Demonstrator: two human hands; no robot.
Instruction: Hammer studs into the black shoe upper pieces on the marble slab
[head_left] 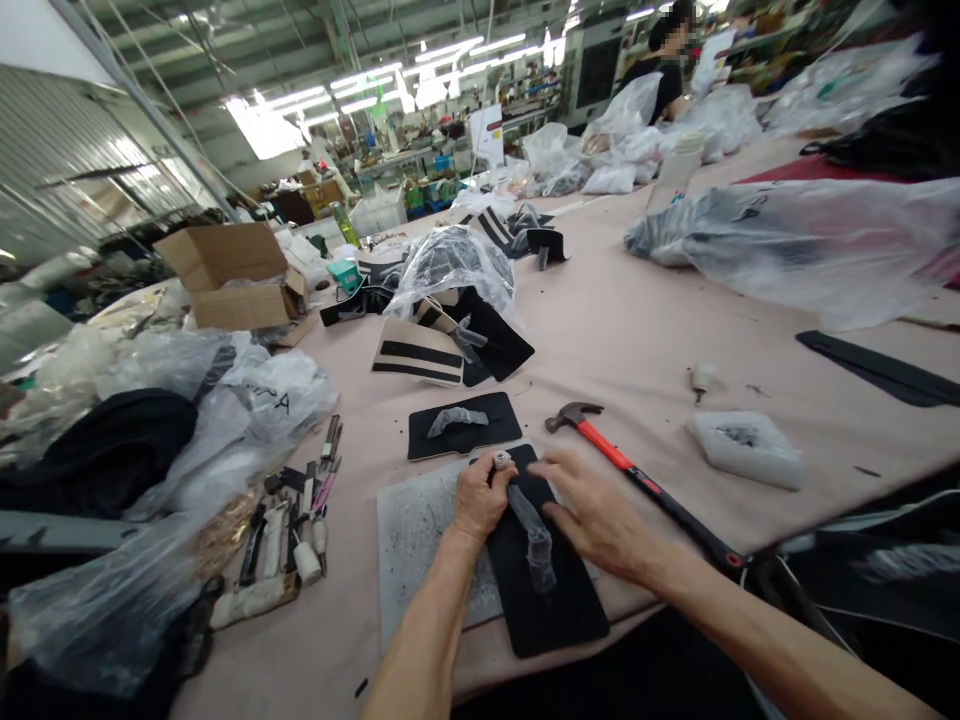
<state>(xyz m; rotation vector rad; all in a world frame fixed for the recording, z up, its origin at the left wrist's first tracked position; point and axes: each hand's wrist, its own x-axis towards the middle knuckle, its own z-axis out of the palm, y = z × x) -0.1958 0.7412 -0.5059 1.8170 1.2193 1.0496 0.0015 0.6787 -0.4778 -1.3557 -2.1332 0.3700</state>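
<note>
My left hand (480, 497) is closed around an upright small tool with a round pale end (502, 459); its lower part is hidden by the fingers. It stands at the upper left edge of a black panel (555, 605). A plastic-wrapped handle (538, 550) is fixed on that panel. Over the panel's right side is my right hand (581, 505), fingers stretched out and apart, with nothing visible in them. Beneath the panel lies a speckled grey board (409, 545). Another black panel with a wrapped handle (465, 425) rests just beyond.
Right of my hands lies a claw hammer (619, 455). Further right are a white block (746, 450) and a small white-handled tool (703, 380). Several hand tools (289, 540) lie at left. Beyond are piled panels (420, 350), a cardboard box (225, 275) and a person (664, 75).
</note>
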